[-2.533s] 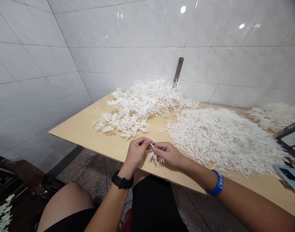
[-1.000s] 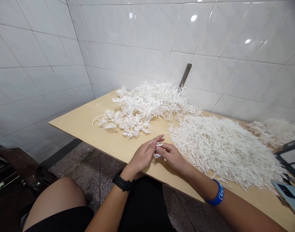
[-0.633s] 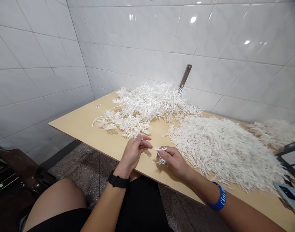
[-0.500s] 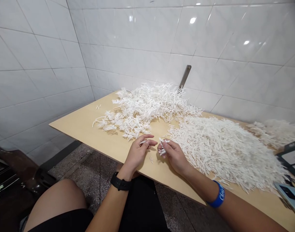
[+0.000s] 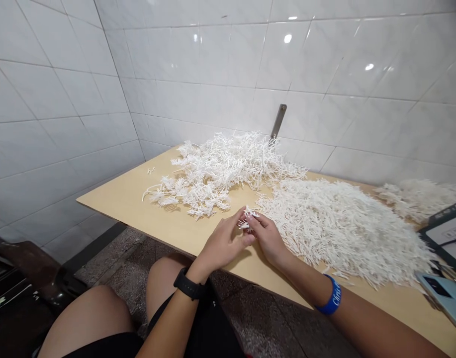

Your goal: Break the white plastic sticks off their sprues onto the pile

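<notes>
My right hand point(image 5: 270, 242) pinches a small white branched piece point(image 5: 251, 213) near the table's front edge. My left hand point(image 5: 225, 242) has come up against it, fingers curved round the left side of the piece and its thumb near the right fingertips; the exact contact is too small to tell. Behind the hands lies a tangled heap of white branched pieces point(image 5: 231, 164), with a looser clump point(image 5: 198, 194) at its front left. To the right spreads a large pile of short white sticks point(image 5: 347, 228).
The wooden table point(image 5: 127, 199) stands against tiled walls. A metal bar point(image 5: 278, 122) rises behind the heap. At the right are another white pile point(image 5: 419, 196), a dark-edged box point(image 5: 449, 231) and a light blue phone point(image 5: 442, 293). My knees are below the front edge.
My left hand has moved right and closed in on the piece in my right hand. The view has shifted slightly, and my second knee now shows.
</notes>
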`<act>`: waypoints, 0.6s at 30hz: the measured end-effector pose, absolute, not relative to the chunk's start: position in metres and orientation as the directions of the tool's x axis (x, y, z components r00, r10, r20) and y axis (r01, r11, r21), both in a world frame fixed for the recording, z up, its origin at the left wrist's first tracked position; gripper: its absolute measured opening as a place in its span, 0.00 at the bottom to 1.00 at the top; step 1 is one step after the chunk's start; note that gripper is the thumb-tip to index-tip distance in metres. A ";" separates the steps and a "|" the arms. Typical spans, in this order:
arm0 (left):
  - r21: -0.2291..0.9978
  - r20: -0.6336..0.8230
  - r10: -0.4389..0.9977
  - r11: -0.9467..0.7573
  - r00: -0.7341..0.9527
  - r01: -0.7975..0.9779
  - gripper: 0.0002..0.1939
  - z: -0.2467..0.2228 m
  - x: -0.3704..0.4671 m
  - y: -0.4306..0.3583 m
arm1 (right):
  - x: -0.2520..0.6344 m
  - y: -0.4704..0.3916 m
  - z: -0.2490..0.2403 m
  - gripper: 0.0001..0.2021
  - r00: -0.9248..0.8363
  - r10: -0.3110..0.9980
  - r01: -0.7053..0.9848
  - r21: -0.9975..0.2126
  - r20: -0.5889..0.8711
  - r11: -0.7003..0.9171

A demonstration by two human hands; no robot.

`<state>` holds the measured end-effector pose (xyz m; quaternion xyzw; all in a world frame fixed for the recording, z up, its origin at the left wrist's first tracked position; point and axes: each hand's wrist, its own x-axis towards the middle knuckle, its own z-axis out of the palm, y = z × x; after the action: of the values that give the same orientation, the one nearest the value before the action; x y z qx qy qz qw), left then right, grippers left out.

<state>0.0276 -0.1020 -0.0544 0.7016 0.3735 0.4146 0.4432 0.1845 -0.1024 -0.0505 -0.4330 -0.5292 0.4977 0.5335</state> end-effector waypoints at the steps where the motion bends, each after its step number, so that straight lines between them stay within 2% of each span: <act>1: 0.910 0.269 0.879 -0.365 0.393 0.195 0.39 -0.054 0.030 -0.104 | 0.184 -0.103 -0.049 0.18 -0.055 0.987 -0.051 -0.988 0.149 0.146; 3: 0.880 0.292 0.868 -0.408 0.401 0.244 0.41 -0.052 0.033 -0.107 | 0.182 -0.105 -0.048 0.18 -0.062 0.979 0.009 -0.981 0.195 0.196; 7: 0.885 0.305 0.871 -0.409 0.385 0.225 0.29 -0.052 0.035 -0.108 | 0.179 -0.107 -0.051 0.21 -0.118 0.963 0.074 -0.964 0.244 0.254; 9: 0.905 0.291 0.877 -0.382 0.383 0.186 0.25 -0.053 0.034 -0.107 | 0.179 -0.106 -0.053 0.23 -0.161 0.958 0.092 -0.963 0.237 0.254; 12: 0.948 0.238 0.897 -0.297 0.372 0.111 0.25 -0.054 0.030 -0.103 | 0.178 -0.105 -0.054 0.25 -0.275 0.935 0.108 -0.960 0.222 0.259; 15: 0.971 0.210 0.935 -0.233 0.284 0.049 0.23 -0.057 0.027 -0.098 | 0.177 -0.108 -0.054 0.25 -0.371 0.904 0.131 -0.952 0.211 0.276; 18: 0.986 0.165 0.978 -0.163 0.125 -0.023 0.21 -0.061 0.025 -0.093 | 0.177 -0.115 -0.052 0.25 -0.501 0.836 0.125 -0.937 0.223 0.325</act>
<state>0.0246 -0.0931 -0.0606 0.5670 0.4214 0.5099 0.4908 0.1770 -0.1146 -0.0520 -0.3320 -0.7234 0.4767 0.3730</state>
